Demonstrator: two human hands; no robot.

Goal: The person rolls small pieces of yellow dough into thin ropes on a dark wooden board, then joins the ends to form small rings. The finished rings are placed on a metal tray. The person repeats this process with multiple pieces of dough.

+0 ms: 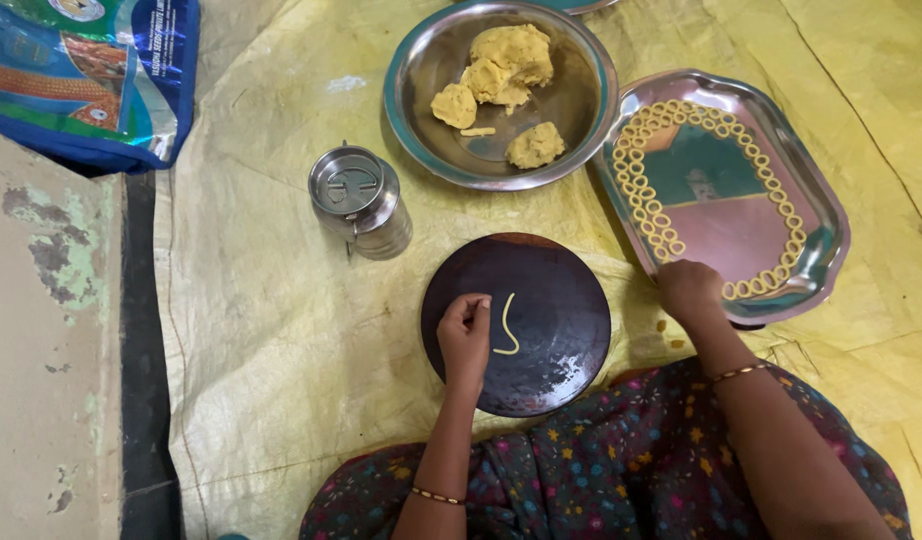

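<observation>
A: Spread under everything?
B: Yellow plastic sheet (281,330), crinkled, covering the floor. At 9 o'clock, bare worn concrete (41,330). At 11 o'clock, a blue printed bag (91,70) lying on the sheet's edge.

A: Next in size?
B: Rectangular steel tray (726,215) at 2 o'clock, tilted, with small dough rings (646,200) lined along its rim in a chain. At 12 o'clock, touching the tray's upper left corner, a round steel bowl-plate (426,110) holding lumps of yellow dough (506,60). In the centre, a dark round wooden board (556,335), resting partly against a floral-print lap (621,470).

A: And smaller?
B: Lidded steel canister (359,202) at 10 o'clock from the board, just beside the bowl-plate, standing apart from the board.

A: Hands?
B: Left hand (465,332) at the board's 9 o'clock edge, fingers pinched together, seemingly empty or pinching a scrap too small to tell. Just beside it, at 3 o'clock from the fingertips, a thin curved dough strip (507,326) lying on the board, not clearly touched. Right hand (687,288) at the tray's 7 o'clock corner, knuckles up, fingers curled down onto the end of the ring chain; grasp hidden, cannot tell whether holding a ring. Thin bangle on each wrist.
</observation>
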